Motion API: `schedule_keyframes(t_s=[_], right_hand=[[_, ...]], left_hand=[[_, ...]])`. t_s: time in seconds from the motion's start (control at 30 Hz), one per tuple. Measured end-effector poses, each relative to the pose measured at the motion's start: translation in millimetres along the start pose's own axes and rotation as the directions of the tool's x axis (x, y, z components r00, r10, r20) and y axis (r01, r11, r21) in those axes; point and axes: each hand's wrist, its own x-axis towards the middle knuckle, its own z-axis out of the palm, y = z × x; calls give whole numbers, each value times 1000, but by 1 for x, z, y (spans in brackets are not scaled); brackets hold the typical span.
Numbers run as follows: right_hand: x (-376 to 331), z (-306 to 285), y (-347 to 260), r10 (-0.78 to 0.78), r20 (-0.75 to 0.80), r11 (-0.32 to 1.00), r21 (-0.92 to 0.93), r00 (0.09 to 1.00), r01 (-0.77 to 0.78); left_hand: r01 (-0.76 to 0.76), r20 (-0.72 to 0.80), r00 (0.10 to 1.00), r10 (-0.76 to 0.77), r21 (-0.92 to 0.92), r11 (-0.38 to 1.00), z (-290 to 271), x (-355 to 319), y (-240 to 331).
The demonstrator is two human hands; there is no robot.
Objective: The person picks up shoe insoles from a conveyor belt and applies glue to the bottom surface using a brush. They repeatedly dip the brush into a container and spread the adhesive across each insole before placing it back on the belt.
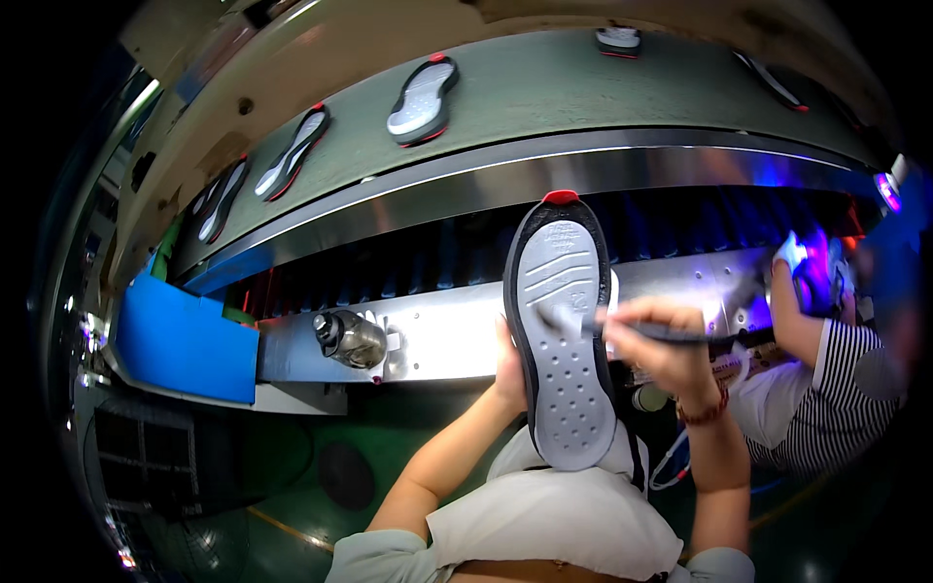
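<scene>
A shoe sole [569, 379] with a grey inner face, a black rim and a red tip stands upright in front of me, its tip pointing away. My left hand [510, 364] grips it at the left edge, with the fingers mostly hidden behind it. In my right hand [666, 345] is a brush with a dark handle [700, 337]. Its pale bristles [562, 319], blurred by motion, are at the middle of the sole's grey face. Whether they press on it is hard to tell.
Beyond a metal ledge, a green conveyor belt [525, 102] carries several similar soles, including one sole [424, 100]. A dark bottle [350, 338] stands on the metal shelf [447, 335]. A blue panel [185, 340] is at left. At right, a person in a striped sleeve [850, 379] works under violet light.
</scene>
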Motion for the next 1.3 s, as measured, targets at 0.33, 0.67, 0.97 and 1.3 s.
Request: schedule_keyframes(t_s=[0.33,0.67,0.97,1.3], right_hand=[[0,4,-4,-23,131,989,151,991,3],[-6,-7,-3,-53,276,975,223,960,-10],[-15,-16,0,65,349,900,384,935,-206],[-16,-21,9,-70,195,940,340,978,0]], left_hand=[[-68,-78,996,48,-272,960,16,1,-2],[-156,19,987,157,-48,987,20,3,11],[-315,-222,912,345,159,936,-5,17,20],[-421,10,905,426,-129,898,26,27,47]])
